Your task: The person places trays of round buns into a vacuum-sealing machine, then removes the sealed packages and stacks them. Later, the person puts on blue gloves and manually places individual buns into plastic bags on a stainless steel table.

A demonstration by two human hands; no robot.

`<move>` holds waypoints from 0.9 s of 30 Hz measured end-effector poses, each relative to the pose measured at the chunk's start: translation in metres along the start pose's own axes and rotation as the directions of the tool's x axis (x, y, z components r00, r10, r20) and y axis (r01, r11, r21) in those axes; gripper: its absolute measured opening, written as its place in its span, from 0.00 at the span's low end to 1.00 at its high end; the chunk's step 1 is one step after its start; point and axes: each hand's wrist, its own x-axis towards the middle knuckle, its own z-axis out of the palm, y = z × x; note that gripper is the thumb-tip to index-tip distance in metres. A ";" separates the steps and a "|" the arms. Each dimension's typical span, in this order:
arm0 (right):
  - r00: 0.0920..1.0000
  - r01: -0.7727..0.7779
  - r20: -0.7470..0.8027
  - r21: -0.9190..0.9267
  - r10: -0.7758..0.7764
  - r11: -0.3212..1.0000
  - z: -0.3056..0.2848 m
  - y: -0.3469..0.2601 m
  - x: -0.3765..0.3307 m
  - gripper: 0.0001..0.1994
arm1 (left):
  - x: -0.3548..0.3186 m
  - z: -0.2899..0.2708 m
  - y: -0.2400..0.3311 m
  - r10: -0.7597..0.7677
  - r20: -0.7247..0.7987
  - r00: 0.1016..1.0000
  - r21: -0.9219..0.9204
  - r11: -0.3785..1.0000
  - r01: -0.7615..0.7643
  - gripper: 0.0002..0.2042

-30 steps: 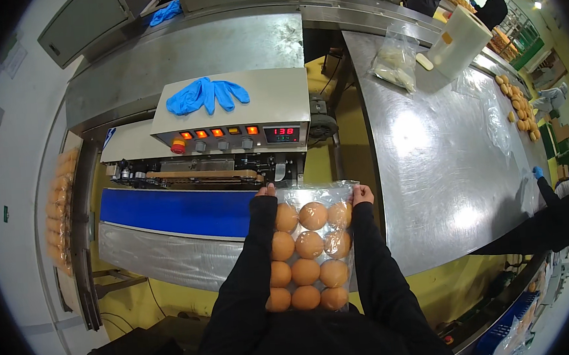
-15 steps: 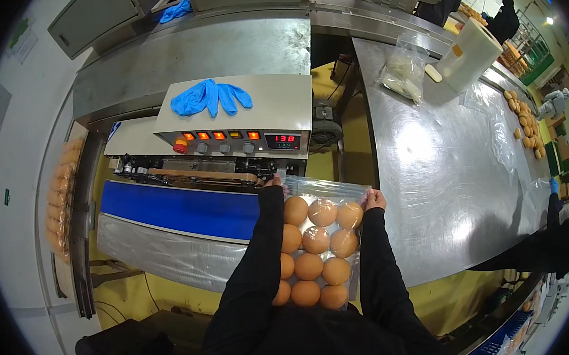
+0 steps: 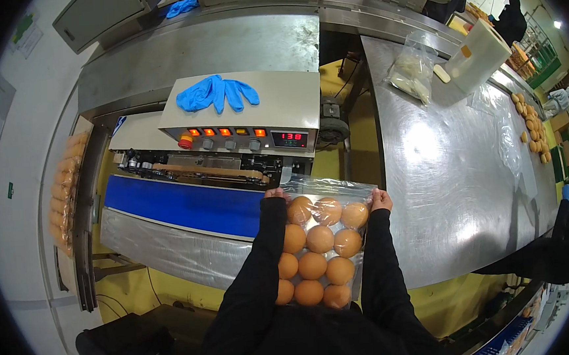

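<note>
I hold a clear plastic bag (image 3: 328, 189) filled with several round golden buns (image 3: 320, 239) between my arms. My left hand (image 3: 274, 194) grips the bag's upper left corner and my right hand (image 3: 381, 199) grips its upper right corner. The bag's open top edge lies at the right end of a band sealer machine (image 3: 241, 124) with orange lit buttons and a red number display. The sealer's blue conveyor belt (image 3: 181, 208) runs to the left below my left hand.
Blue gloves (image 3: 216, 93) lie on top of the sealer. A steel table (image 3: 456, 185) to the right carries a bag of white items (image 3: 410, 73), a white container (image 3: 480, 55) and loose buns (image 3: 533, 130). Packed buns (image 3: 64, 193) sit at far left.
The bag of buns has moved forward and slightly right, its top edge now reaching the sealer's right end. Both hands kept their grip on the upper corners.
</note>
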 end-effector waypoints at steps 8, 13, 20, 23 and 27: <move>0.998 -0.055 0.038 -0.004 0.055 0.998 0.039 -0.001 -0.006 0.07 | 0.025 -0.034 0.006 0.049 -0.025 0.998 -0.116 0.992 -0.052 0.06; 0.997 -0.025 0.075 0.054 0.021 0.998 0.069 0.009 -0.006 0.07 | 0.052 -0.065 -0.002 0.102 -0.060 0.993 0.003 0.995 -0.102 0.10; 0.991 -0.029 0.134 0.060 0.021 0.998 0.108 0.021 -0.018 0.07 | 0.067 -0.098 0.016 0.168 -0.136 0.976 0.126 0.980 -0.151 0.05; 0.985 -0.016 0.171 0.031 0.011 0.999 0.130 0.025 -0.027 0.08 | 0.082 -0.128 0.019 0.184 -0.178 0.967 0.198 0.969 -0.148 0.04; 0.977 -0.090 0.196 -0.001 0.089 0.996 0.153 0.031 -0.036 0.07 | 0.081 -0.142 0.035 0.198 -0.181 0.963 0.137 0.975 -0.175 0.05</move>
